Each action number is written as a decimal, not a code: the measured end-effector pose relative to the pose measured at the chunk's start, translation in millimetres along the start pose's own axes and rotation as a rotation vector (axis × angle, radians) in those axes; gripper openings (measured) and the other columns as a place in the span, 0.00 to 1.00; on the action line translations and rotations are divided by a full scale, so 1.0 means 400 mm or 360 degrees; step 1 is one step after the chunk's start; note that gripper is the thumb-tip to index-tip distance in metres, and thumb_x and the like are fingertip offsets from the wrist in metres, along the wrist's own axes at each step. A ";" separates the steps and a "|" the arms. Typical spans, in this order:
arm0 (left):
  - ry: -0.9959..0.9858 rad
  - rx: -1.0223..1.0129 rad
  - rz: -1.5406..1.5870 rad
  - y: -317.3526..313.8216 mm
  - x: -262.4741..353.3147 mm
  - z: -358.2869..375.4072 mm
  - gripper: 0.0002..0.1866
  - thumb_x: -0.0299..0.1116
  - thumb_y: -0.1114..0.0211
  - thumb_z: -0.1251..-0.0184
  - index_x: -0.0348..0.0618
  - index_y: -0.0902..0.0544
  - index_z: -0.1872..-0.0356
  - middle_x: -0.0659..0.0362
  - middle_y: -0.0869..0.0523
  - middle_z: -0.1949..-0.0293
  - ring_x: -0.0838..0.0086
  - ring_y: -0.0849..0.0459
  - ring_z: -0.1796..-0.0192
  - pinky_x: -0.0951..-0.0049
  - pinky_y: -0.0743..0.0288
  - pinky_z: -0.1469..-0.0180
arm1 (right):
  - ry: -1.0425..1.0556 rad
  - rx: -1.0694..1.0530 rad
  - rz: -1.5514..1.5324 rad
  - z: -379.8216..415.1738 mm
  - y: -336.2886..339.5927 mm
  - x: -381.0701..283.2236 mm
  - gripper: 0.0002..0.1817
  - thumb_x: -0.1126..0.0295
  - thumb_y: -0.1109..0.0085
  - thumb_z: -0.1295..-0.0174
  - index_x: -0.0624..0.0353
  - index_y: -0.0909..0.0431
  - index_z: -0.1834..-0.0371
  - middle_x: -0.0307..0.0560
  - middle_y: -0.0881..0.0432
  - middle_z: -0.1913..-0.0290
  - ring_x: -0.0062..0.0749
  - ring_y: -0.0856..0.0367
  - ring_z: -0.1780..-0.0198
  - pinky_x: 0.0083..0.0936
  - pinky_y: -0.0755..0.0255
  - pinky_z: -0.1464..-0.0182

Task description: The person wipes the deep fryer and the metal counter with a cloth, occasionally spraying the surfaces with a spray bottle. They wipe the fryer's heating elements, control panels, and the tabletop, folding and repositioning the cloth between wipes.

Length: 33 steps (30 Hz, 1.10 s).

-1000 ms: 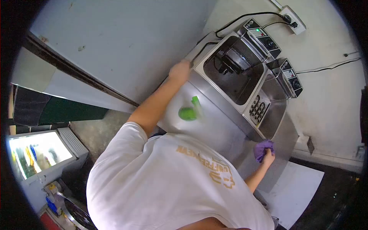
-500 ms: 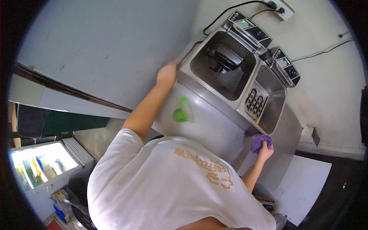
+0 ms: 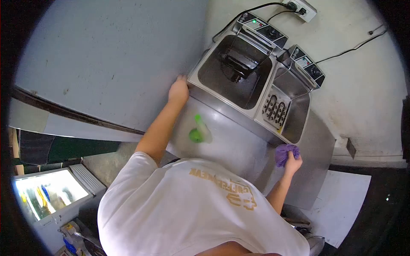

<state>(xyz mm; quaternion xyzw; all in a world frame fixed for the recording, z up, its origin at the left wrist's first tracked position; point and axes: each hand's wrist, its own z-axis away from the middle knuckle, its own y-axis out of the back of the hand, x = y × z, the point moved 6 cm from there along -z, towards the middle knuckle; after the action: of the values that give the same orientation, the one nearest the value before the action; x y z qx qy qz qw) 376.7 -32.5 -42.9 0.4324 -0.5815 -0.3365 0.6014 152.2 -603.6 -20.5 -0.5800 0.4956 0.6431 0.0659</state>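
Observation:
My left hand (image 3: 179, 90) is at the left front corner of a two-basin steel fryer (image 3: 230, 106); its fingertips are hidden behind the corner. A crumpled purple cloth (image 3: 283, 155) is gripped in my right hand (image 3: 293, 162), close to the fryer's right front corner. Dark liquid lies in the left basin (image 3: 235, 70). The right basin (image 3: 298, 117) contains a perforated plate (image 3: 273, 110) with dark loops over it. On the steel counter (image 3: 230, 138), between my arms, lies a green-topped clear bottle (image 3: 201, 129).
Two control boxes (image 3: 262, 30) stand at the fryer's back, with cables running to a wall socket (image 3: 301, 9). A grey panel (image 3: 115, 55) rises on the left. Beyond the counter's right end is a white board (image 3: 341, 205). A lit display case (image 3: 51, 192) stands lower left.
The view has shifted slightly, so the fryer appears further left. My left hand stays by the fryer's left corner, and my right hand still holds the cloth.

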 end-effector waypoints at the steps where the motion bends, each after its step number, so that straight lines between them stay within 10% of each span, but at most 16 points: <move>1: -0.0023 -0.0005 0.0117 0.002 0.007 0.009 0.22 0.22 0.44 0.37 0.38 0.29 0.40 0.47 0.27 0.41 0.47 0.19 0.47 0.53 0.22 0.47 | 0.0002 -0.0002 -0.0002 -0.004 -0.003 0.001 0.12 0.72 0.36 0.49 0.69 0.15 0.63 0.47 0.12 0.68 0.28 0.17 0.66 0.29 0.25 0.58; 6: -0.0166 0.0325 0.0403 0.057 0.047 0.116 0.27 0.23 0.42 0.39 0.37 0.32 0.36 0.45 0.28 0.40 0.43 0.21 0.46 0.51 0.23 0.46 | 0.0017 0.0043 0.0078 -0.012 -0.007 0.032 0.12 0.72 0.36 0.49 0.70 0.16 0.63 0.50 0.12 0.67 0.31 0.15 0.65 0.30 0.24 0.57; 23: 0.0311 -0.0211 0.0743 -0.097 -0.059 0.158 0.32 0.33 0.38 0.41 0.32 0.31 0.34 0.44 0.18 0.59 0.52 0.17 0.57 0.58 0.24 0.50 | 0.0001 -0.0021 0.0067 -0.012 -0.007 0.016 0.13 0.73 0.35 0.46 0.72 0.17 0.61 0.50 0.13 0.66 0.31 0.17 0.65 0.29 0.25 0.57; 27: 0.0374 -0.0030 0.0829 -0.213 -0.172 0.048 0.29 0.36 0.41 0.37 0.34 0.29 0.35 0.42 0.16 0.57 0.49 0.17 0.54 0.58 0.24 0.47 | 0.0056 0.0018 0.0073 0.006 -0.010 0.000 0.11 0.74 0.36 0.45 0.72 0.17 0.61 0.49 0.14 0.65 0.31 0.18 0.65 0.29 0.25 0.57; 29: 0.0946 -0.0247 0.1729 -0.215 -0.156 0.040 0.27 0.42 0.46 0.32 0.37 0.26 0.37 0.39 0.16 0.50 0.47 0.18 0.47 0.58 0.27 0.43 | 0.0032 0.0017 -0.0011 -0.005 -0.023 0.040 0.12 0.75 0.37 0.45 0.72 0.18 0.61 0.49 0.14 0.65 0.30 0.18 0.65 0.29 0.25 0.58; 33: 0.0743 -0.0190 0.1233 -0.294 -0.198 -0.028 0.26 0.47 0.48 0.29 0.37 0.23 0.39 0.37 0.20 0.44 0.47 0.20 0.41 0.58 0.29 0.39 | -0.0015 0.0022 0.0033 -0.005 -0.018 0.039 0.12 0.75 0.37 0.46 0.72 0.17 0.60 0.49 0.14 0.64 0.30 0.19 0.65 0.29 0.25 0.58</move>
<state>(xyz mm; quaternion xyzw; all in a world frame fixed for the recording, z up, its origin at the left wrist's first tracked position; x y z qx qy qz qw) 391.9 -6.3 -181.7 0.2119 -0.5289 -0.0134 0.8217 153.4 -609.2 -36.8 -0.5714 0.5057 0.6430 0.0654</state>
